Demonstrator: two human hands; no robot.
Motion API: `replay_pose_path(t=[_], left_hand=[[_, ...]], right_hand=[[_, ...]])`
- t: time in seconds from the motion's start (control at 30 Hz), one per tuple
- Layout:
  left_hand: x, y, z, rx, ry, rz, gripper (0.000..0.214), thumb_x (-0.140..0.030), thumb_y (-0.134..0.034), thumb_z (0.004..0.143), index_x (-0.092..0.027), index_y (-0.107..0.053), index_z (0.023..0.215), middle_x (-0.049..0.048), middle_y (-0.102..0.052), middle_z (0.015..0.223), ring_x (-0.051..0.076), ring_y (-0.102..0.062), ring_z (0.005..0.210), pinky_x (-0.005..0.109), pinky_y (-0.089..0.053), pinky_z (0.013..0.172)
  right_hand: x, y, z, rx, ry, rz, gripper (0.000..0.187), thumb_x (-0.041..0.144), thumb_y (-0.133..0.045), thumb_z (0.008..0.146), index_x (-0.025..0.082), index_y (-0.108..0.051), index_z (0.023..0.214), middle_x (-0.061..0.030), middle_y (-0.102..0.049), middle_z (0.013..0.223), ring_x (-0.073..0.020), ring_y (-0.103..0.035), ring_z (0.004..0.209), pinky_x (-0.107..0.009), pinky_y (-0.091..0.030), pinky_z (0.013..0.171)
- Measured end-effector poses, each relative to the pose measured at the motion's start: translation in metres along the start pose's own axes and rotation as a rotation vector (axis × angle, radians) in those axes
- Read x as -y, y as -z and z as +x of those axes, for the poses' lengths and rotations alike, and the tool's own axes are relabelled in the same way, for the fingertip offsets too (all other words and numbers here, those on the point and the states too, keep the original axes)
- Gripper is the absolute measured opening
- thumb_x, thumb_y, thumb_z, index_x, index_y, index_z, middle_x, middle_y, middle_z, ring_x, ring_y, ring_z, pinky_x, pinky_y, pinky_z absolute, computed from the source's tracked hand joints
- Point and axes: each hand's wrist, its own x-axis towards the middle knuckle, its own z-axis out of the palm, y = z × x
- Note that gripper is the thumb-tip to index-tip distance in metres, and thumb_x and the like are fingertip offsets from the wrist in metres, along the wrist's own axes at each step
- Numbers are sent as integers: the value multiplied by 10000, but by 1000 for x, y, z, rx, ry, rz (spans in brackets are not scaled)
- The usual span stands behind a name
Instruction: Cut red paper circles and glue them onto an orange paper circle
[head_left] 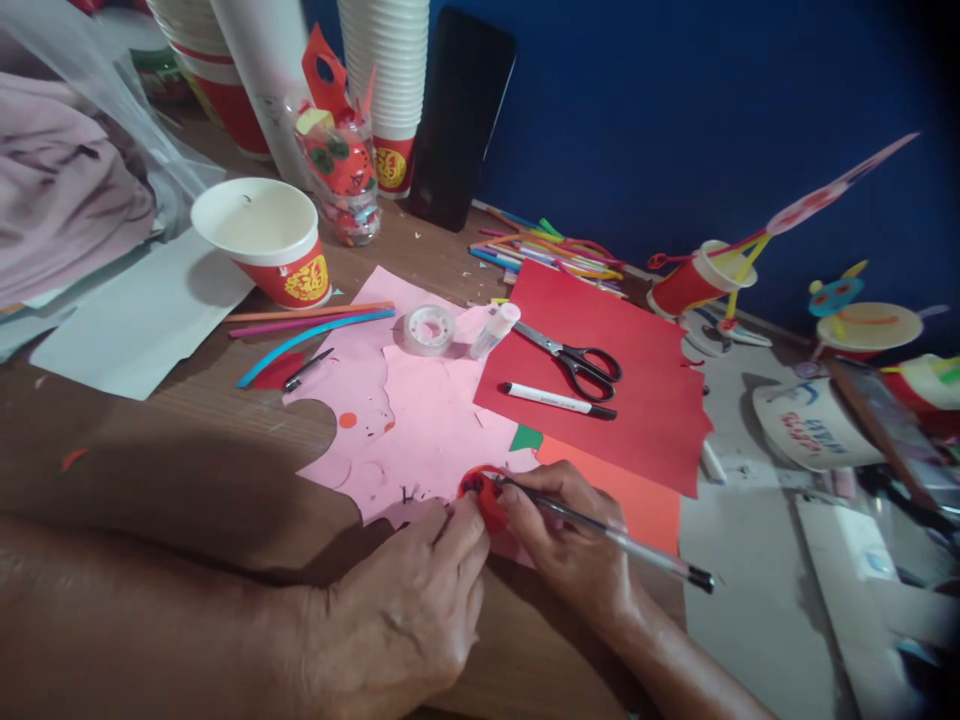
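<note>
Pinched in my right hand (577,540) is a pen (622,540) with a clear barrel and a black end. Its tip meets a small red paper piece (491,505) with dark marks on it. My left hand (420,590) presses that piece with closed fingertips at its left edge. Beneath lie cut pink paper sheets (442,420). Beyond the hands, black-handled scissors (574,360) and a white marker (559,400) rest on a red sheet (637,420). A tape roll (429,330) and a glue stick (496,330) are near its left edge.
A paper cup (270,250) stands at the left, near straws and a blue strip (307,340). Stacked cups (386,90), a phone (463,120) and a decorated plastic cup (345,170) are at the back. Colourful sticks (547,250) lie along the wall. Decorated cups (701,280) stand right.
</note>
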Motion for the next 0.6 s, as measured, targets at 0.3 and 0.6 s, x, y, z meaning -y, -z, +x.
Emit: replay_pose_path(t=[0.3,0.6], left_hand=[[1,-6,1,14,87,-141,364,-334,-599,781,-158,-619,1099,149,-654,1039,252,-535,1028,423,-459,716],[3,-10,-3,2,-4,-103,329,-316,-519,864,-154,-509,1150,86,-543,1147,204,-568,962,413,-493,803]], right_hand=[[2,-4,3,-18,-9,25,63,217,-611,769,201,-601,709,7,-669,612,-116,-617,488,-203,-479,463],[-2,-5,0,23,14,20,23,224,-615,792,227,-592,793,35,-672,647,-93,-620,506,-176,-463,472]])
